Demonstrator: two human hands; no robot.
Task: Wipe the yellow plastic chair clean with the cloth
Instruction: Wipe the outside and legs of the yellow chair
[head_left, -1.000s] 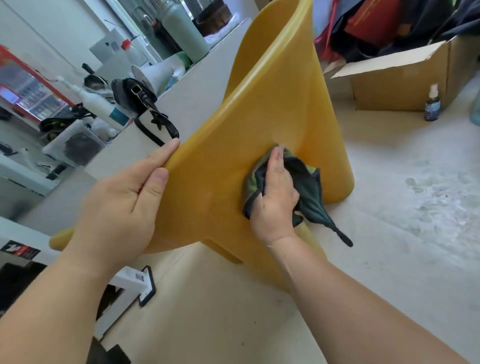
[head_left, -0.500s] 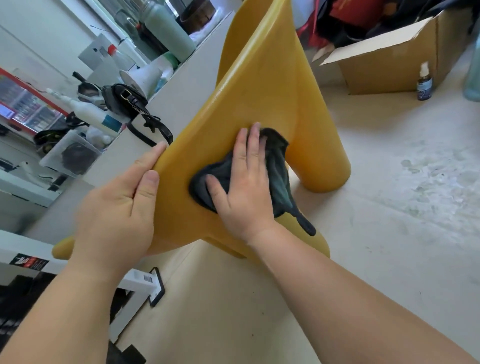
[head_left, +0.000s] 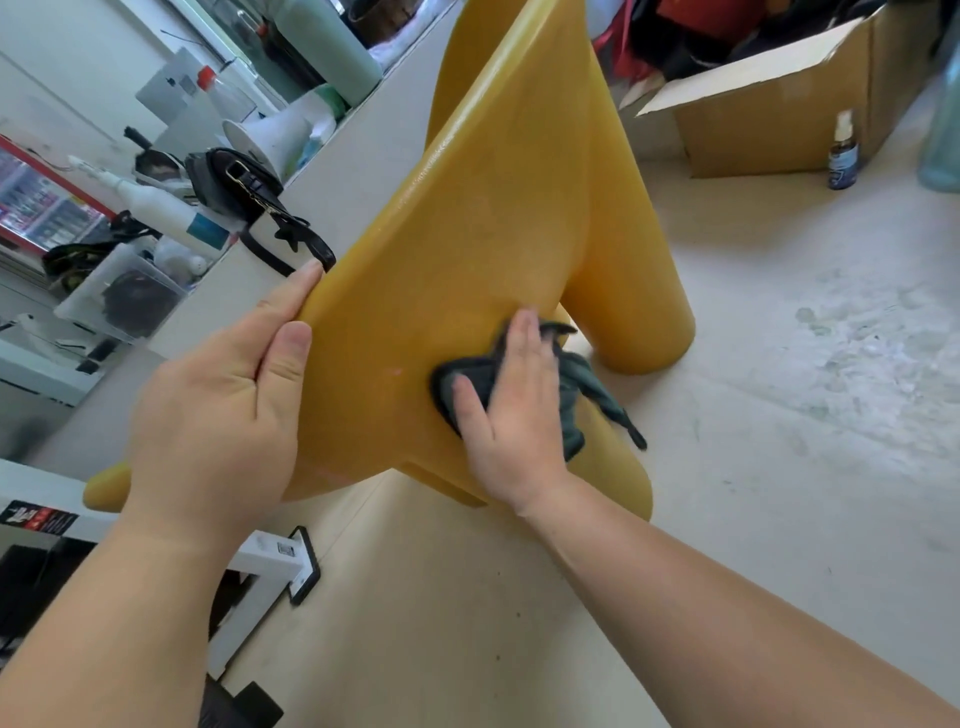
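Beige surface (head_left: 467, 623) lies nearest, bearing the tilted yellow chair (head_left: 493, 208). Left hand (head_left: 218, 405) grips its near edge, thumb on the face. Right hand (head_left: 511, 410), fingers straight, presses the dark cloth (head_left: 574, 400) flat low on the panel, whose length rises up and away from those fingertips, likely the next stroke's path. Beyond sits a cardboard box (head_left: 769, 119)

A yellow plastic chair (head_left: 493, 234), moulded in one glossy piece with thick rounded legs, stands tilted on a pale floor (head_left: 779, 441), its broad smooth surface turned toward the camera. A dark green cloth (head_left: 571, 387) lies crumpled against the lower part of that surface, beside the base of one leg, pressed under the flat right hand (head_left: 511, 415). A thin strip of fabric trails off to the right. The left hand (head_left: 218, 410) grips the chair's near edge.
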